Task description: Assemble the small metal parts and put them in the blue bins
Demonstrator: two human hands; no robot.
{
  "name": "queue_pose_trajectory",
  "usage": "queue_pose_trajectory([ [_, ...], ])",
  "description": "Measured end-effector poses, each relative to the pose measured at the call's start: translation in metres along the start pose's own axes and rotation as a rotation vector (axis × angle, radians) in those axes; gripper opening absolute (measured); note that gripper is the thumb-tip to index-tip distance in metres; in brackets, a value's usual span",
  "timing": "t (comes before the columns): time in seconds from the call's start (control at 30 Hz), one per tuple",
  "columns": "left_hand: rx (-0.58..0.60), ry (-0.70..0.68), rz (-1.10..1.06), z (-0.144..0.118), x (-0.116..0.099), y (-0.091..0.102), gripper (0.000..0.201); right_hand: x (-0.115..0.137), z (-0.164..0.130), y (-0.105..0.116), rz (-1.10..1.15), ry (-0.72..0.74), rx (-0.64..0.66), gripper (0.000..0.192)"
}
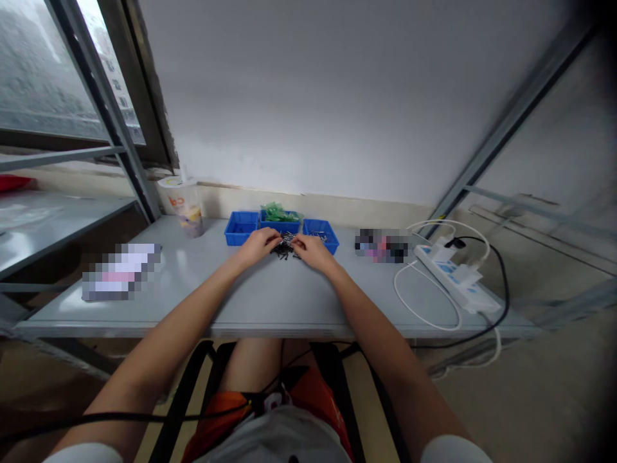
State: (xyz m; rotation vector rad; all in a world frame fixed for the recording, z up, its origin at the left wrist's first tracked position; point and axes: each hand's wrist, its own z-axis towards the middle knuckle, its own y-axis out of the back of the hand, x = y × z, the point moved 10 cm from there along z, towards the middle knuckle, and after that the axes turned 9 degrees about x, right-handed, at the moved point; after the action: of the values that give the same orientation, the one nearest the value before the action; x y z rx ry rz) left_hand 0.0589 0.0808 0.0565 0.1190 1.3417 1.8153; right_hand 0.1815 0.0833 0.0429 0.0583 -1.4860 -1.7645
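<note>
A small heap of dark metal parts (284, 251) lies on the grey table (270, 302), just in front of three blue bins. My left hand (259, 244) rests at the heap's left edge, its fingers curled onto the parts. On the heap's right side, my right hand (311, 249) touches the parts with its fingertips. Whether either hand pinches a single part is too small to tell. The left blue bin (241, 227) looks empty, the middle bin (279, 222) holds green pieces (277, 212), and the right bin (322, 233) holds a few small metal bits.
A paper cup with a lid (183, 202) stands at the back left. At the right lies a white power strip (456, 276) with white and black cables looping over the table. Metal shelf posts stand on both sides, and a window is at the upper left.
</note>
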Motion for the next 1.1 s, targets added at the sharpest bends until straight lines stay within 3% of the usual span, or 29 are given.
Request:
queue_pose_trajectory([
  [0.3,0.158,-0.020,0.049,0.000,-0.004,-0.018,0.019,0.001,-0.001,0.012,0.028,0.006,-0.112,0.017],
  [1.1,0.189,-0.032,0.040,0.000,-0.006,-0.023,0.021,0.005,-0.002,0.014,0.030,0.018,-0.127,0.018],
])
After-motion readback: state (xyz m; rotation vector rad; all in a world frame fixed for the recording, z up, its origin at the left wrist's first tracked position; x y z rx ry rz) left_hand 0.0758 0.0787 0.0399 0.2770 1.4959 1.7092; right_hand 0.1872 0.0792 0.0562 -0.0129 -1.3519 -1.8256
